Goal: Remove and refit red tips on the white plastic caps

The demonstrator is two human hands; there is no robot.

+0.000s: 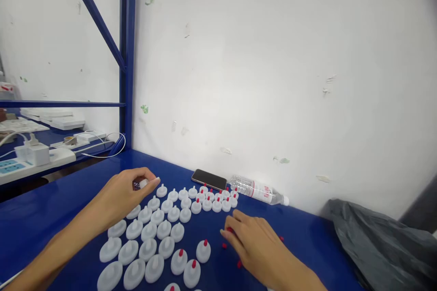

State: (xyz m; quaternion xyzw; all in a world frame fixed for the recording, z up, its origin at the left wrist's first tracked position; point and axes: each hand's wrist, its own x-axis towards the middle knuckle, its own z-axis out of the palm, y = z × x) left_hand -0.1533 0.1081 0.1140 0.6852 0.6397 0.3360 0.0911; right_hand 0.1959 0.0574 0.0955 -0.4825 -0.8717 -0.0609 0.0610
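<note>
My left hand hovers over the far left end of the rows of white round caps, fingers curled round one small white cap. My right hand rests palm down on the blue table, fingers pinched over small loose red tips. Several caps near the front and at the back row carry a red tip; the others are plain white.
A dark phone and a lying plastic water bottle sit against the white wall. A grey plastic bag fills the right corner. A white power strip with a charger lies beyond the blue frame post at left.
</note>
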